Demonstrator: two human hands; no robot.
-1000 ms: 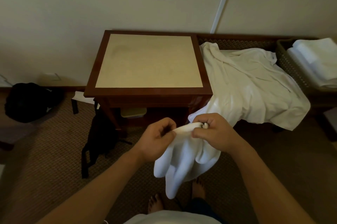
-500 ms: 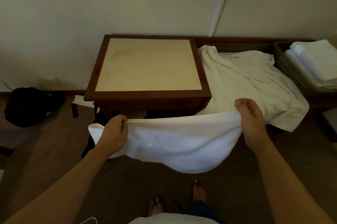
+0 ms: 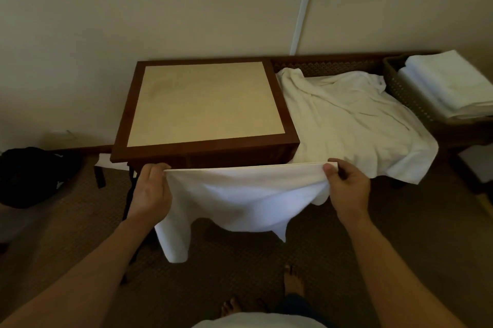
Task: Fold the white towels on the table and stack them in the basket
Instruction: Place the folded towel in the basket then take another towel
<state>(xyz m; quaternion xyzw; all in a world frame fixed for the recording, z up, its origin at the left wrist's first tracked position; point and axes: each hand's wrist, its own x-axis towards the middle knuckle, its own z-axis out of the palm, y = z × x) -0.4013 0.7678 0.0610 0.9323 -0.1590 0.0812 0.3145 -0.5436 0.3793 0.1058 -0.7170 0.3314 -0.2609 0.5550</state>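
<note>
Towel [image 3: 248, 194] hangs stretched between your two hands, just in front of the table's near edge, at about 6 o'clock from the tabletop. Your left hand [image 3: 152, 189] grips the towel's top edge at its left end, fingers curled round the hem. Your right hand [image 3: 346, 183] pinches the top edge at the right end, thumb on the near side, fingers curled behind. Top edge runs taut and nearly level btwn them; the rest sags, w/ one long tail dropping below your left wrist and a shorter point hanging toward the middle.

Table [image 3: 202, 151] has a dark wood frame and a pale inset top, nothing lying on it. At 3 o'clock from it, a crumpled sheet [image 3: 354, 125], cream-white, lies spread over a low bench, one corner drooping off the front. Basket [image 3: 400, 93] sits further along at 3 o'clock, dark woven wall, touching or just beside the sheet's far end; can't tell which. Folded towels [image 3: 448, 87] are stacked in it, rising above the rim.

At 9 o'clock from the table, a black bag [image 3: 32, 175] sits on the carpet by the wall. Your bare feet [image 3: 293, 282] show at the bottom, on the carpet.
</note>
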